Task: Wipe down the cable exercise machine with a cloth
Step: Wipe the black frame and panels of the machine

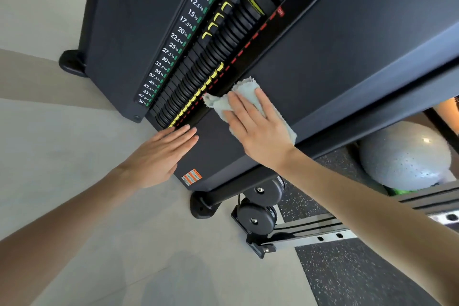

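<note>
the cloth (244,97) — soft, light and limp, likely best managed under a flat palm — is being pressed against the dark side panel (323,62), just right of the weight stack (223,40), by the right hand (258,129), fingers straight and spread; the left hand (159,156) is being laid flat against the panel's near left edge, fingers straight and together — nothing is being held by it
</note>
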Demonstrator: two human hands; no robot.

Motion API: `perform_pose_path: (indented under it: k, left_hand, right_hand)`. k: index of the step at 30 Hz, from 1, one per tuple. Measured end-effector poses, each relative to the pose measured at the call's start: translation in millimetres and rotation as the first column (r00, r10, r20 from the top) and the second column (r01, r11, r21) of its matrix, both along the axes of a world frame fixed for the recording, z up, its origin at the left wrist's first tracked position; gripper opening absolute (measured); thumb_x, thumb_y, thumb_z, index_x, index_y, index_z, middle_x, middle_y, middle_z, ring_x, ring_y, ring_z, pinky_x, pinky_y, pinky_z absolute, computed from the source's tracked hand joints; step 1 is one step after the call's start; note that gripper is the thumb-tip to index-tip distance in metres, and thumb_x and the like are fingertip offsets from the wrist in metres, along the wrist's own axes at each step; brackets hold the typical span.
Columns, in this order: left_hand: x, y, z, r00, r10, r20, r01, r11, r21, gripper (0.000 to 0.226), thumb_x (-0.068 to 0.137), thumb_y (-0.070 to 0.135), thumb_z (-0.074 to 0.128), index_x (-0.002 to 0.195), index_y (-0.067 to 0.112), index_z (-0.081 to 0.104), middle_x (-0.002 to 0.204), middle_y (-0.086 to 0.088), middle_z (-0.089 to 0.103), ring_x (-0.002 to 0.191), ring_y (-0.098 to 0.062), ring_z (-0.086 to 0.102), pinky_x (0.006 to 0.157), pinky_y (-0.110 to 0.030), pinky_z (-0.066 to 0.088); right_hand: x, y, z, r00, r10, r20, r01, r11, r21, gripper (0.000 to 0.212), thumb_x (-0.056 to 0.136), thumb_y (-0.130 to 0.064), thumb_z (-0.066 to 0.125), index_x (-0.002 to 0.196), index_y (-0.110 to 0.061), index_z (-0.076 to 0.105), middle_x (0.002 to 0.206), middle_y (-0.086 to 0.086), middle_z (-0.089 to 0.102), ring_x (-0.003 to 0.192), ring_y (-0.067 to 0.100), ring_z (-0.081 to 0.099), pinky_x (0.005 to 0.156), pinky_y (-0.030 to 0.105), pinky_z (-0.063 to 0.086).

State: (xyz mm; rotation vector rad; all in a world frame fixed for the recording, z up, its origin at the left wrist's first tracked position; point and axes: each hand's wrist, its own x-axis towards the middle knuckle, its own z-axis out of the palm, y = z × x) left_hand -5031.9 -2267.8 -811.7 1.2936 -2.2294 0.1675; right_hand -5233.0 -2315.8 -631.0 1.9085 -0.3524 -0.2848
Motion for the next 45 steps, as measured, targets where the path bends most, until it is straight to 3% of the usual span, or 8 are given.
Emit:
perform_pose_path:
  k: [3,9,20,26,32,35,40,45]
  left_hand:
    - [3.5,0.5,27.7,1.0,-0.019,0.008,0.019,0.999,-0.032,0.081,0.068,0.008,0.078,0.143,0.003,0.047,0.15,-0.012,0.043,0.139,-0.026,0.041,0.112,-0.039,0.023]
    - [4.7,-10.3,107.6,1.0,-0.019,-0.001,0.019,0.99,-0.138,0.072,0.081,0.011,0.068,0.147,0.004,0.039,0.155,-0.011,0.035,0.143,-0.022,0.032,0.118,-0.037,0.016]
    - [-23.3,-35.5,238.4,0.998,0.027,-0.062,-0.045,0.948,-0.316,0.061,0.096,0.025,0.041,0.152,0.005,0.028,0.159,-0.011,0.026,0.145,-0.022,0.028,0.12,-0.041,0.017]
    - [-32.0,-34.3,230.6,0.995,0.096,-0.038,-0.103,0.946,-0.307,0.063,0.098,0.032,0.039,0.154,0.005,0.024,0.161,-0.011,0.021,0.147,-0.022,0.025,0.121,-0.041,0.016]
    - [-29.4,-31.4,224.4,0.993,0.122,-0.007,-0.119,0.949,-0.291,0.061,0.099,0.033,0.03,0.153,0.005,0.024,0.161,-0.011,0.022,0.147,-0.022,0.025,0.12,-0.043,0.018]
    - [-20.8,-26.1,218.1,0.989,0.149,0.011,-0.14,0.949,-0.283,0.061,0.099,0.034,0.032,0.153,0.005,0.026,0.16,-0.011,0.024,0.146,-0.022,0.027,0.12,-0.044,0.02]
    - [6.8,-7.4,244.7,0.98,0.161,0.114,-0.133,0.966,-0.22,0.06,0.099,0.035,0.029,0.151,0.006,0.031,0.158,-0.012,0.028,0.146,-0.023,0.026,0.12,-0.044,0.018]
    - [48.7,20.2,336.3,0.973,0.199,0.119,-0.179,0.971,-0.16,0.058,0.096,0.034,0.029,0.146,0.005,0.042,0.154,-0.012,0.036,0.142,-0.024,0.035,0.118,-0.044,0.019]
  right_hand:
    - [-9.0,-1.1,33.3,0.996,0.045,-0.076,-0.044,0.999,0.011,0.038,0.091,-0.023,0.054,0.126,-0.009,0.056,0.141,0.02,0.048,0.13,0.032,0.046,0.114,0.054,0.024]
    - [-21.8,-5.3,146.4,0.972,0.217,0.095,-0.211,0.975,-0.064,0.022,0.095,-0.023,0.057,0.106,-0.007,0.067,0.127,0.02,0.06,0.118,0.033,0.059,0.105,0.052,0.041]
    - [-13.2,-3.1,354.6,0.913,0.277,0.3,-0.198,0.943,-0.269,0.036,0.099,-0.02,0.041,0.128,-0.004,0.055,0.134,0.025,0.052,0.128,0.04,0.046,0.111,0.056,0.024]
    - [-3.2,-3.8,307.1,0.857,0.262,0.444,-0.094,0.926,-0.365,0.036,0.101,-0.023,0.041,0.124,0.001,0.056,0.135,0.026,0.051,0.127,0.04,0.048,0.112,0.057,0.026]
    - [-5.1,5.9,203.0,0.909,0.112,0.402,-0.025,0.976,-0.215,0.034,0.094,-0.021,0.056,0.121,0.0,0.058,0.135,0.026,0.051,0.125,0.037,0.044,0.109,0.055,0.03]
    - [-6.2,14.1,179.8,0.955,-0.041,0.293,0.075,0.992,-0.106,0.053,0.078,-0.014,0.068,0.127,0.001,0.054,0.139,0.026,0.046,0.13,0.038,0.036,0.112,0.054,0.022]
    - [2.4,34.9,203.5,0.98,-0.168,0.105,0.161,0.984,0.075,0.066,0.056,-0.015,0.08,0.119,-0.003,0.062,0.133,0.022,0.053,0.127,0.035,0.048,0.11,0.051,0.033]
    - [30.5,50.6,279.6,0.937,-0.201,0.285,0.103,0.94,0.324,0.062,0.049,-0.001,0.08,0.11,-0.002,0.065,0.127,0.021,0.057,0.123,0.035,0.053,0.1,0.048,0.046]
